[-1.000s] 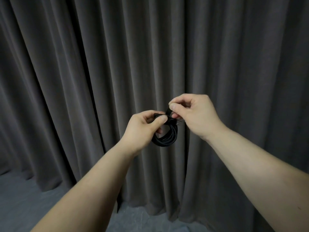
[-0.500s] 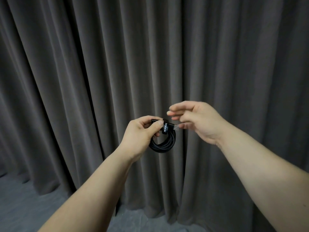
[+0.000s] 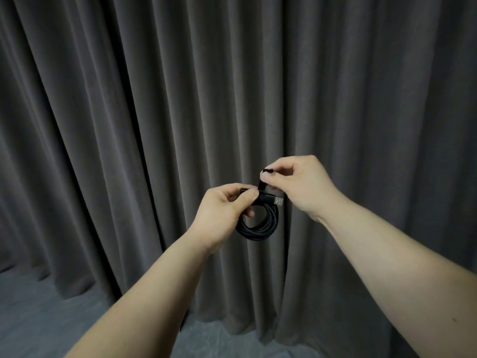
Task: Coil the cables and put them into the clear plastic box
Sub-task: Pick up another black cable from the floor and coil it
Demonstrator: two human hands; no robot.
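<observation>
A dark grey pleated curtain (image 3: 129,125) fills almost everything in front of me, hanging in heavy folds down to a grey carpeted floor (image 3: 38,319) that shows along the bottom left. Both my bare forearms reach up and forward from the lower edge, meeting in front of the curtain at about chest height. My left hand (image 3: 222,215) has its thumb and curled fingers pinched on the top of the coiled black cable (image 3: 258,228), whose loops hang below my fingers in a neat round bundle. My right hand (image 3: 296,184), just beside and slightly above the left, has its fingers curled and its thumb and forefinger pinching a black strap (image 3: 263,182) that rises from the top of the coil. The cable's metal USB plug (image 3: 277,202) sticks out sideways to the right, just under my right hand's fingers.
</observation>
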